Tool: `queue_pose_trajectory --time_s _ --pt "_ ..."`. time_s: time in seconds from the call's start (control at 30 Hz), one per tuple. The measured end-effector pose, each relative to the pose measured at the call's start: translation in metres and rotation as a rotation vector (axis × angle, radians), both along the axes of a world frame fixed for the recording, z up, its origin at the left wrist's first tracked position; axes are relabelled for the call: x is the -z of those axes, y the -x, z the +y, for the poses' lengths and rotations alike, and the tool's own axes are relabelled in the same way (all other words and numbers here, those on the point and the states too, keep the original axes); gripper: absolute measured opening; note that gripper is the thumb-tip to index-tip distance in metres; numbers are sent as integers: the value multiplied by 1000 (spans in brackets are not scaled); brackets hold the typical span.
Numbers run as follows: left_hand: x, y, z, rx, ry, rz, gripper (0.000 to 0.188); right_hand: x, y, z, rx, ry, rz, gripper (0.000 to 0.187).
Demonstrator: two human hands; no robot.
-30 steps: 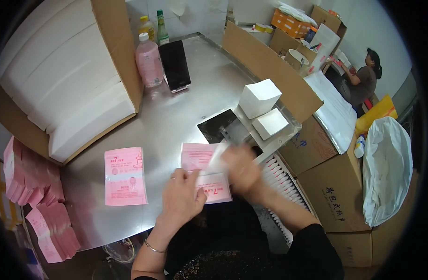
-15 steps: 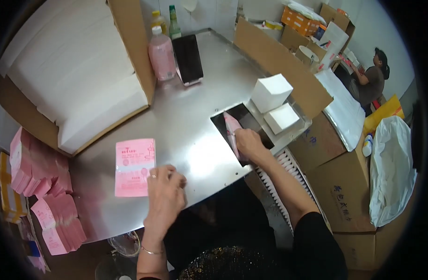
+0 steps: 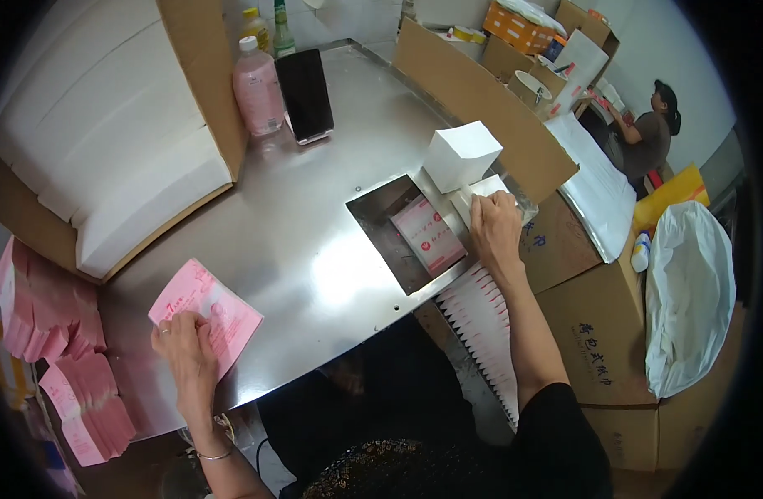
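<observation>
My left hand (image 3: 186, 353), fingers curled, grips the edge of a flat pink printed wrapper (image 3: 211, 312), which lies at a slant on the steel table. My right hand (image 3: 495, 229) is closed over the top of a low stack of folded white tissues (image 3: 480, 194), its fingertips pinching there. A taller white tissue stack (image 3: 462, 158) stands right behind it. Inside the rectangular opening in the tabletop, a pink-and-white tissue packet (image 3: 429, 235) lies tilted, touched by neither hand.
Bundles of pink wrappers (image 3: 53, 312) stand at the left edge. An open carton of white tissue (image 3: 140, 166) fills the back left. A phone on a stand (image 3: 307, 96) and a pink bottle (image 3: 258, 91) stand behind. Cartons (image 3: 598, 333) and a person (image 3: 648, 125) are at right.
My right hand has left the packet in the opening and moved up onto the low tissue stack. My left hand has moved left onto the pink wrapper, which is now turned.
</observation>
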State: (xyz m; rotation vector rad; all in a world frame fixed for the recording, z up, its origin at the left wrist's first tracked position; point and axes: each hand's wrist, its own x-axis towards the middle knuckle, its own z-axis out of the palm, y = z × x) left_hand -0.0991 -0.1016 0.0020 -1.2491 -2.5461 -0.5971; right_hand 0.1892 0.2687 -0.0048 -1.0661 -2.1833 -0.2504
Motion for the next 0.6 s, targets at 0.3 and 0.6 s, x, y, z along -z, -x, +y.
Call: queue_pose_trajectory --time_s 0.3,0.6 --pt "-27 -74 73 433 -194 -20 12 -9 -15 8 -93 134 117 23" --pt "19 -93 103 488 -193 -193 15 1 -15 0 -148 -8 158 31"
